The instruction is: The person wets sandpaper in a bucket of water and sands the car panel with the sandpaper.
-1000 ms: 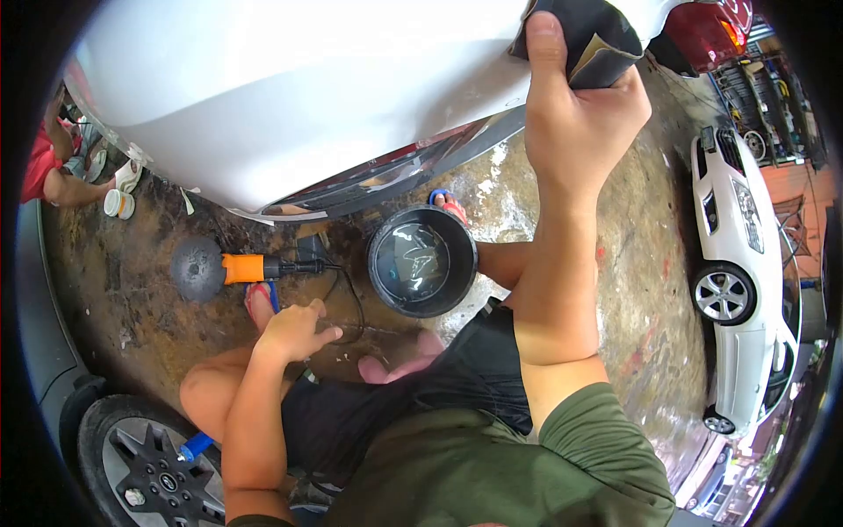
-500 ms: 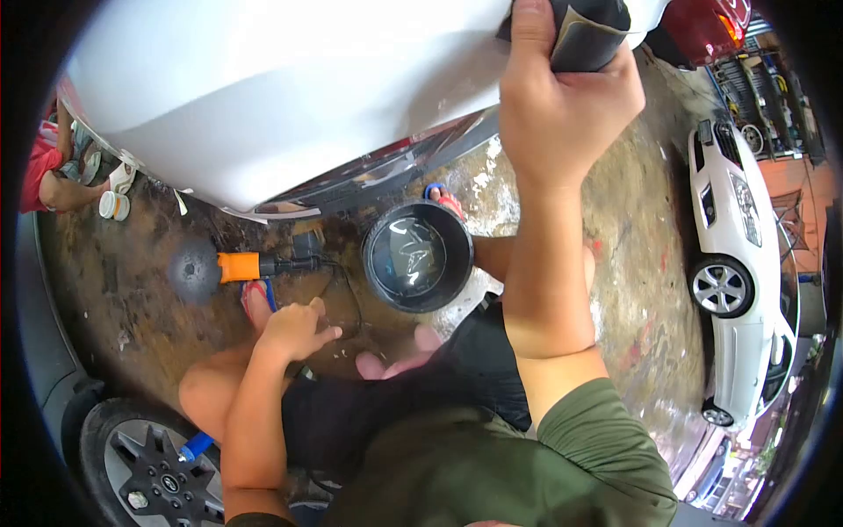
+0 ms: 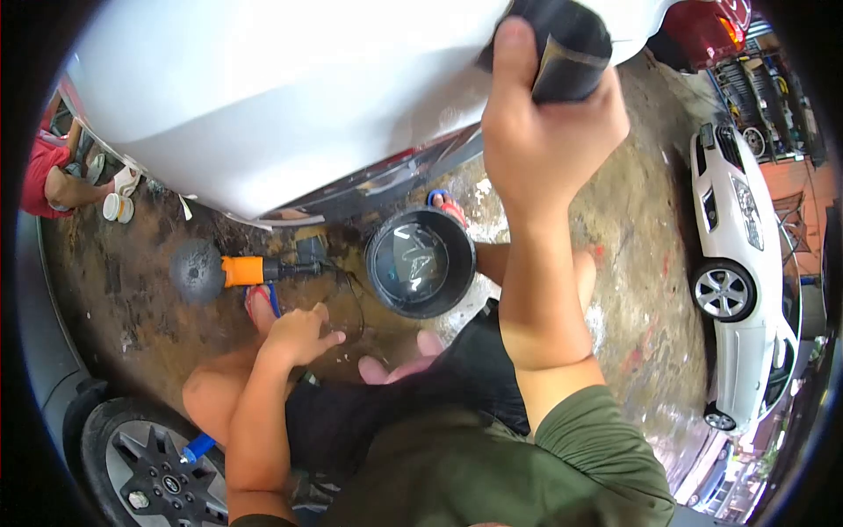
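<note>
My right hand (image 3: 555,145) is wrapped round a curled piece of dark sandpaper (image 3: 575,63), its thumb lying on top. The paper is at the white car body panel (image 3: 299,70), near its right edge; whether it presses on the surface is hidden. Over my bent left knee, my left hand (image 3: 303,336) hangs with nothing in it, thumb and fingers apart. A black bucket (image 3: 378,285) with water in it stands on the floor between my feet. Left of the bucket lies an orange and black power polisher (image 3: 243,271) with a round dark pad.
A grey car's wheel (image 3: 145,465) is close at the lower left, with a blue bottle (image 3: 198,447) beside it. Another person (image 3: 61,180) sits at the far left near a white tub (image 3: 118,207). A white car (image 3: 742,263) is parked at the right. The floor (image 3: 632,290) looks wet.
My right hand has moved down and slightly left with the sandpaper, toward me along the white panel. My left hand stays in nearly the same place.
</note>
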A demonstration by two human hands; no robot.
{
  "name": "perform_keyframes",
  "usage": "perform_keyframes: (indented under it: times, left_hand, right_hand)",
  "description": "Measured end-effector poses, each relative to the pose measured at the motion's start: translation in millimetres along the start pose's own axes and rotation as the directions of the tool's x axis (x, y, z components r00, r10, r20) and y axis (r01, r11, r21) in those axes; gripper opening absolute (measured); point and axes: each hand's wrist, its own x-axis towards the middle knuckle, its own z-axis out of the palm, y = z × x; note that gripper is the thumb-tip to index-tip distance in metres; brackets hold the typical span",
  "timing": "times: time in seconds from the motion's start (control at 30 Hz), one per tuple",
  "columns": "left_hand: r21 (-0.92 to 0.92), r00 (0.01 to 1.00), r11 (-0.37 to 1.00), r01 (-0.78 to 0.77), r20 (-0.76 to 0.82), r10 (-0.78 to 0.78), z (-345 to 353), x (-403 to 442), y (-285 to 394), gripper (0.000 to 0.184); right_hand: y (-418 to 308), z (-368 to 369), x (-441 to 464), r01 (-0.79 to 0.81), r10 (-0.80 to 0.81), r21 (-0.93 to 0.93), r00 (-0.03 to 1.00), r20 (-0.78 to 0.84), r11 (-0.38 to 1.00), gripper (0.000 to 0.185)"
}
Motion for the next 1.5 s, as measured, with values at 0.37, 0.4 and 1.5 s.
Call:
perform_keyframes:
  times: [0.37,0.4,1.5]
  left_hand:
    - [-0.007,0.997,0.999,0.051,0.063,-0.050,-4,-5,6,0.060]
    - [-0.015,0.998,0.999,0.049,0.051,-0.048,-4,-5,4,0.060]
    - [-0.035,0.997,0.998,0.061,0.048,-0.059,-4,-4,10,0.061]
  right_hand:
    - [9,-10,-6,-0.018,0.017,0.017,0.998,0.056,1.000,0.017]
    - [6,-8,-3,-0.010,0.010,-0.002,0.999,0.053,1.000,0.016]
    - [-14,-1,2,0.091,-0.085,-0.033,0.983,0.163,0.995,0.015]
